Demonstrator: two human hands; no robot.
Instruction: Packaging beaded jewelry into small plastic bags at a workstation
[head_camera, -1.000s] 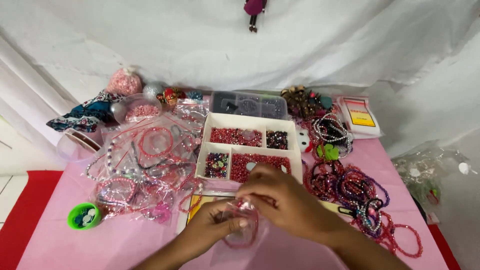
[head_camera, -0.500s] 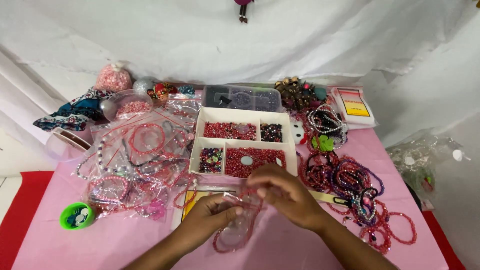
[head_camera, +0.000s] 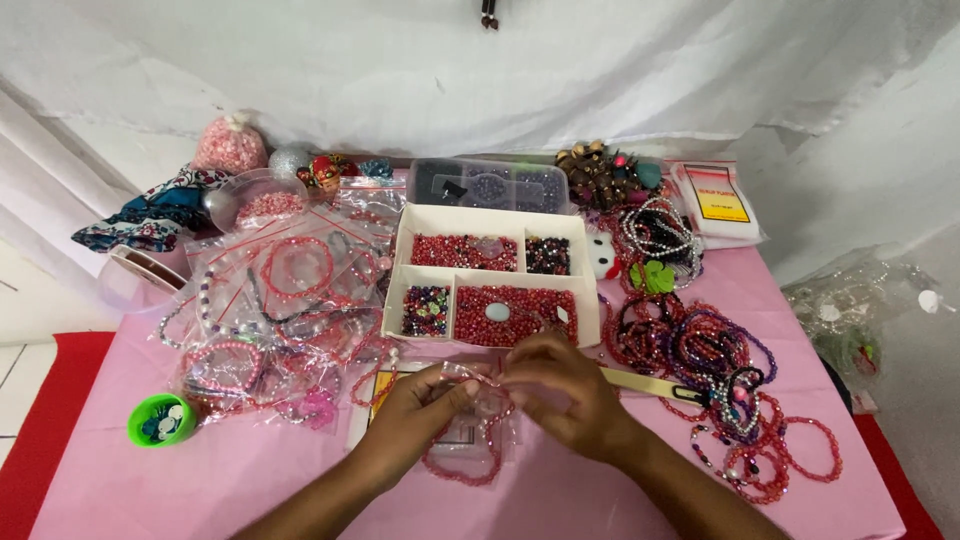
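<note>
My left hand (head_camera: 415, 412) and my right hand (head_camera: 560, 388) meet over the pink tablecloth (head_camera: 250, 480), both pinching the top edge of a small clear plastic bag (head_camera: 470, 425). A red beaded bracelet (head_camera: 462, 463) hangs in and below the bag, looping out under my left fingers. Just beyond my hands stands a white divided tray (head_camera: 490, 277) holding red, dark and mixed beads in its compartments.
Bagged bracelets (head_camera: 285, 310) pile up at the left, loose red and purple bracelets (head_camera: 720, 390) at the right. A green cup (head_camera: 160, 419) sits front left. A grey lidded bead box (head_camera: 493, 186), a packet (head_camera: 715, 205) and bead bags stand at the back.
Both hands have shifted slightly up toward the tray and closed on the bag's top edge. The bracelet now hangs lower, and the camera has tilted a little.
</note>
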